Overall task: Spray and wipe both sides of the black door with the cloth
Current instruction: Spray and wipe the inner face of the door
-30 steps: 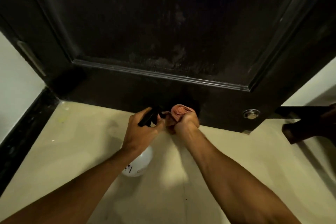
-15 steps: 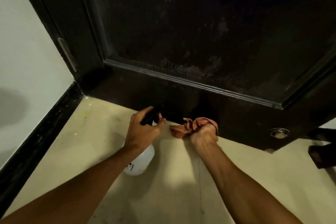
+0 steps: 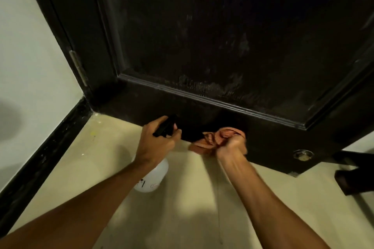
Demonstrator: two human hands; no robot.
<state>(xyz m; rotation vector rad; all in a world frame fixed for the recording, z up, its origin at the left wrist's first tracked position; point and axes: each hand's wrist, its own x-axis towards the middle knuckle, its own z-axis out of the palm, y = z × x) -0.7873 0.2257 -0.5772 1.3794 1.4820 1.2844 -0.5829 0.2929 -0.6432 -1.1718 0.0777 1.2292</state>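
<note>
The black door [image 3: 232,36] is filling the upper view, its panel showing pale smears above the bottom rail. The right hand [image 3: 231,145] is gripping a bunched orange cloth [image 3: 214,137] against that rail, just above the beige floor [image 3: 97,168]. Beside it, the left hand [image 3: 155,143] is curling around the black trigger head of a white spray bottle [image 3: 155,176], nozzle pointing at the door.

Head camera looks steeply down (close) at door [image 3: 222,36] base, floor [image 3: 182,218].
</note>
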